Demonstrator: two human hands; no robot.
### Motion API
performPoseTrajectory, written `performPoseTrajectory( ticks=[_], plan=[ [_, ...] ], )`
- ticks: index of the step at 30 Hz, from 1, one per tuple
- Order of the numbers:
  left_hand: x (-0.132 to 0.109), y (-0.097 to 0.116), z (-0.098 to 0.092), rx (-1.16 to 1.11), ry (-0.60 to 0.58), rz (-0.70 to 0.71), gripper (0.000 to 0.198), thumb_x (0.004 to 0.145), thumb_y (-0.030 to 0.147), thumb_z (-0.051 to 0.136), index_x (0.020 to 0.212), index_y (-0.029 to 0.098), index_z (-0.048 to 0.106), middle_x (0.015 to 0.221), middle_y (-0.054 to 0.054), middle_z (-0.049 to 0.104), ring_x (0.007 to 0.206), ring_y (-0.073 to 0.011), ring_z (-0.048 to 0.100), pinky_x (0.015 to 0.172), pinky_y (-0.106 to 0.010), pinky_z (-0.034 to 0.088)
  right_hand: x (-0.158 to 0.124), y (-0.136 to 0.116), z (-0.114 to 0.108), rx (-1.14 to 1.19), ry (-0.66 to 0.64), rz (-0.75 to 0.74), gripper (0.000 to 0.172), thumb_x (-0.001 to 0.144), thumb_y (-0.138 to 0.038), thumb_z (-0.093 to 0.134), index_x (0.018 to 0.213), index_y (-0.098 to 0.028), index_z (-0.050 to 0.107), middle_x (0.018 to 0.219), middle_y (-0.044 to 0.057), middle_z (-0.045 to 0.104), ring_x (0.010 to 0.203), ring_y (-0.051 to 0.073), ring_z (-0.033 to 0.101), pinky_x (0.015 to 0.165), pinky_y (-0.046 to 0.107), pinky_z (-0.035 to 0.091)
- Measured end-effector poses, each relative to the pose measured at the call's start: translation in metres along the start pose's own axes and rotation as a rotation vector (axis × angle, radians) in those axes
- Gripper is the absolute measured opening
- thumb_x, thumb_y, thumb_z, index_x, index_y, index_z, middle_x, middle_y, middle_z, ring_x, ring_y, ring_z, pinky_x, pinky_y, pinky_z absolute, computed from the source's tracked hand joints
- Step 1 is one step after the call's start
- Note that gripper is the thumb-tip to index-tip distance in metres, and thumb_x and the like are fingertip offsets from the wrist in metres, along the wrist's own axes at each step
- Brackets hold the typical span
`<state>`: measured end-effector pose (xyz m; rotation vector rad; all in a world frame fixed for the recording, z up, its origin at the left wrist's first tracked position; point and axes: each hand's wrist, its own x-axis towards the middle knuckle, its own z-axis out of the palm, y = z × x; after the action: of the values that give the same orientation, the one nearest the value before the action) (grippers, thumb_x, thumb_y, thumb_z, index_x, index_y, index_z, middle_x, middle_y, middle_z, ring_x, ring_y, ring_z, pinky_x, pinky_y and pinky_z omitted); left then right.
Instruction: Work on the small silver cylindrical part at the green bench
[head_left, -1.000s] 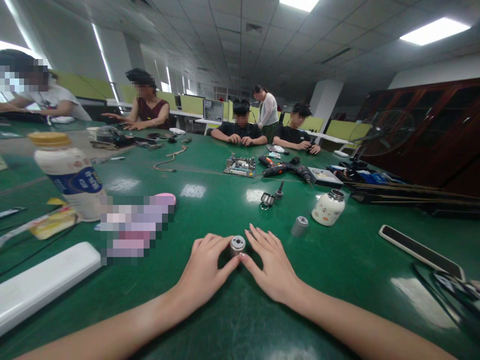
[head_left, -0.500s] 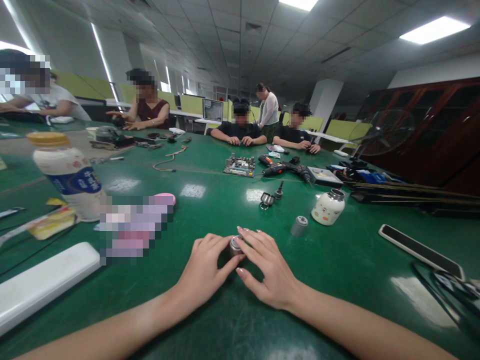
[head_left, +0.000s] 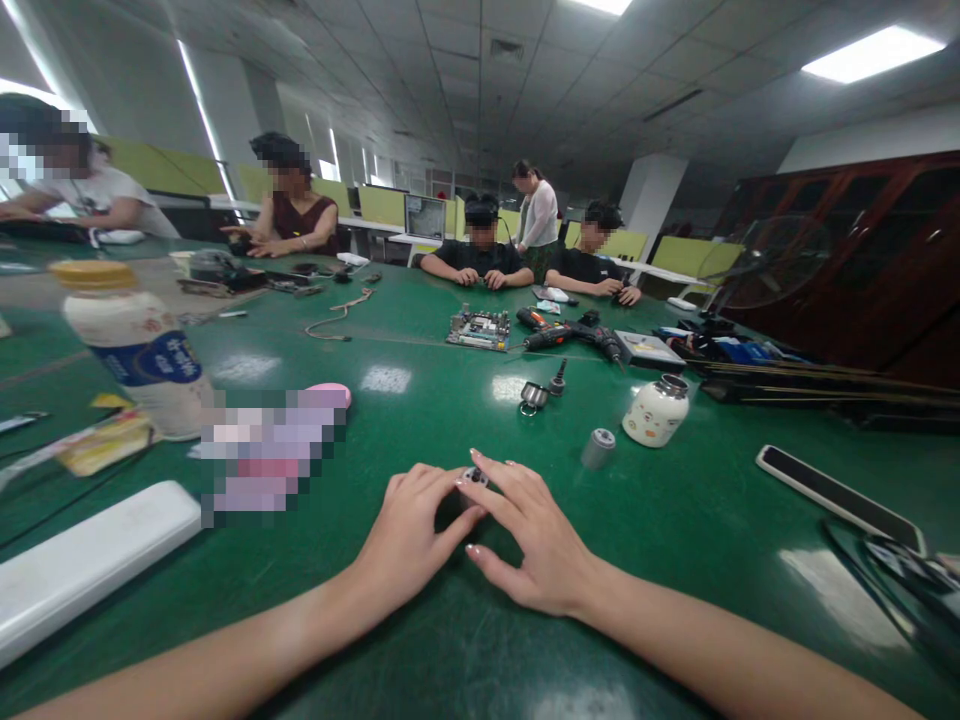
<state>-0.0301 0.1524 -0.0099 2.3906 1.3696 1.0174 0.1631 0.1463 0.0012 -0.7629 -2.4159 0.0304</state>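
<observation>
1. Head view: a small metal cylinder [head_left: 475,477] is gripped between the thumb and fingers of the left hand [head_left: 405,525] at the near middle of the green surface [head_left: 675,530].
2. Head view: the cylinder's top is partly covered by the fingers of the right hand [head_left: 541,550], whose thumb is held apart.
3. Head view: a second cylinder [head_left: 598,449] is seen upright to the right, near a cream bottle [head_left: 656,412]; a circuit board [head_left: 480,330] is seen farther back.

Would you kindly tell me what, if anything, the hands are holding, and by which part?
The left hand holds a small metal cylinder by its side, between thumb and fingers; the right hand has fingers over its top.
</observation>
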Motion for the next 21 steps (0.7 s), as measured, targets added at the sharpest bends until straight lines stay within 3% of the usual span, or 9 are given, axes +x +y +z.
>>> performPoseTrajectory(
  ticks=[6,15,21],
  plan=[
    [0.0003,-0.0009,0.0005,-0.003,-0.001,0.002,0.027,0.088,0.031,0.059,0.114,0.024,0.059,0.102,-0.004,0.067,0.092,-0.0227,0.057,0.079,-0.037,0.04,0.0008,-0.0004,-0.0004,0.02,-0.028,0.006,0.059,0.088,-0.033,0.051,0.142,-0.018,0.034,0.149,0.013,0.034,0.137,0.023,0.033,0.111,0.047,0.029],
    [0.0003,0.0003,-0.0006,0.03,-0.015,0.008,0.017,0.088,0.034,0.058,0.1,0.022,0.063,0.092,-0.004,0.066,0.087,-0.0222,0.056,0.076,-0.036,0.04,0.0003,0.0009,0.0004,0.09,0.018,0.027,0.059,0.088,-0.03,0.053,0.143,-0.02,0.034,0.146,0.013,0.04,0.134,0.023,0.039,0.11,0.046,0.031],
    [0.0016,0.0036,-0.0033,0.013,-0.012,0.039,0.023,0.088,0.035,0.06,0.108,0.024,0.062,0.095,-0.003,0.066,0.089,-0.022,0.056,0.077,-0.036,0.039,0.0012,0.0035,-0.0014,0.268,0.079,0.084,0.055,0.083,-0.025,0.06,0.136,-0.025,0.046,0.138,0.008,0.052,0.128,0.023,0.046,0.108,0.045,0.033]
  ],
)
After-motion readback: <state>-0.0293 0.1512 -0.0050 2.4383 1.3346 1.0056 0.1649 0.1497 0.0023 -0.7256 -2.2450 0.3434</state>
